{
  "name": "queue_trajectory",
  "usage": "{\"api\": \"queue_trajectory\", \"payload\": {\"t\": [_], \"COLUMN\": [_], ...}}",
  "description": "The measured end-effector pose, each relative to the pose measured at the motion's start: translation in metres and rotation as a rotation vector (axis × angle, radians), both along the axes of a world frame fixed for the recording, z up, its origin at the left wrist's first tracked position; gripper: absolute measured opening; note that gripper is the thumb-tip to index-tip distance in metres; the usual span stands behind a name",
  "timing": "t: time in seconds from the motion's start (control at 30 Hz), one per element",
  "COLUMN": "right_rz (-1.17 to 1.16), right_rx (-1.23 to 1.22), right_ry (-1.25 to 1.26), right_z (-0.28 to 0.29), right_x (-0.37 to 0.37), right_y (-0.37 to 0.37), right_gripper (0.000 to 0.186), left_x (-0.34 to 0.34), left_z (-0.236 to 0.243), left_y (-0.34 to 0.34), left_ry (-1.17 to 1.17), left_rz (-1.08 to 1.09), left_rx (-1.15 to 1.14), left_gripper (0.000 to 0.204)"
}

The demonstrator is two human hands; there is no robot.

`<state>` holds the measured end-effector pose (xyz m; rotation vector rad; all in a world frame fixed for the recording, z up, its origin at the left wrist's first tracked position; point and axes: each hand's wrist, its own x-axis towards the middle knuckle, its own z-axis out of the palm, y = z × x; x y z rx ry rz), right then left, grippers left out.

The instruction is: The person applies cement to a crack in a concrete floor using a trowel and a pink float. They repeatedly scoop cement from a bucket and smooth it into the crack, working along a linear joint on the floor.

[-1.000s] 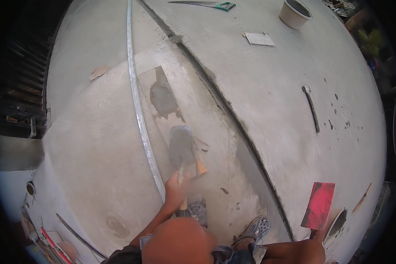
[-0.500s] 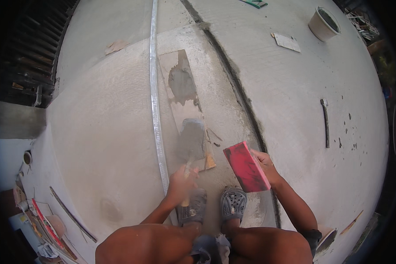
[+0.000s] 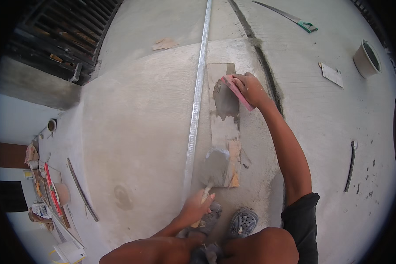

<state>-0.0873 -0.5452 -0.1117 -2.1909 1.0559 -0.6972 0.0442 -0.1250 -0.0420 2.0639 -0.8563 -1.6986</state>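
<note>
My left hand (image 3: 197,207) is closed round the handle of a trowel, low in front of my shoes. The trowel's wide grey blade (image 3: 216,166) lies over the near end of a long flat board (image 3: 224,128). My right hand (image 3: 251,89) reaches out to the board's far part, gripping a red float (image 3: 237,92). Tilted on edge, the float is at the right side of a patch of wet grey mortar (image 3: 225,102); whether it touches the mortar I cannot tell. My fingers hide part of its back.
A silver straightedge (image 3: 194,114) runs along the board's left. To the right, a dark groove (image 3: 265,61) crosses the concrete. Farther out lie a handsaw (image 3: 304,25), a bucket (image 3: 366,61), a white panel (image 3: 331,75) and a hammer (image 3: 351,166). A dark rod (image 3: 81,189) lies left.
My right hand has carried the float from beside my shoes out to the mortar and turned it on edge. My left hand keeps the trowel low. The whole view has shifted.
</note>
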Motion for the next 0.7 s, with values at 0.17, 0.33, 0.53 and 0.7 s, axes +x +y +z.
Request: {"api": "queue_trajectory", "payload": {"t": [0.17, 0.33, 0.53, 0.7], "right_rz": [0.221, 0.301, 0.087, -0.385], "right_rx": [0.08, 0.333, 0.874, 1.066], "right_ry": [0.123, 0.038, -0.498, -0.935], "right_z": [-0.009, -0.011, -0.015, -0.026], "right_x": [0.02, 0.004, -0.061, -0.094], "right_y": [-0.001, 0.04, 0.094, 0.199], "right_gripper": [0.035, 0.038, 0.03, 0.029], "left_x": [0.007, 0.01, 0.012, 0.017], "left_z": [0.002, -0.009, -0.007, -0.006], "left_y": [0.003, 0.009, 0.011, 0.016], "left_ry": [0.028, 0.107, 0.152, 0.209], "left_rz": [0.035, 0.107, 0.124, 0.154], "left_rx": [0.014, 0.046, -0.027, -0.079], "left_gripper": [0.041, 0.046, 0.052, 0.047]}}
